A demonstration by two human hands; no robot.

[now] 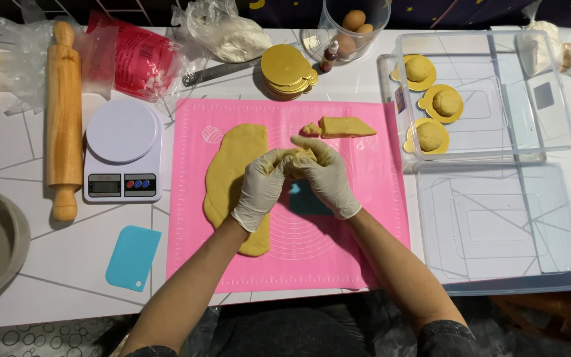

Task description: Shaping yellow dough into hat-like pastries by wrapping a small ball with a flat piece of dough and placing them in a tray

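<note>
Dough piece (pixel 297 160), small and yellow, sits pinched between both gloved hands above the pink mat (pixel 365 231). The left hand (pixel 261 188) and right hand (pixel 325 175) have their fingers closed around it. Just left lies a long flattened dough sheet (pixel 229 165); a cut dough wedge (pixel 345 126) rests behind. Farther right, a clear tray (pixel 536 139) holds three dough balls (pixel 446 102) on gold discs. A kitchen scale (pixel 123 151) and rolling pin (pixel 63 116) lie on the table (pixel 54 258) at left.

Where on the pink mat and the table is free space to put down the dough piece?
Free: the pink mat right of the arms, and bare table between the blue scraper and the scale. Crowded: the table's back edge near the gold discs; the dough slab fills the mat's left side.
</note>
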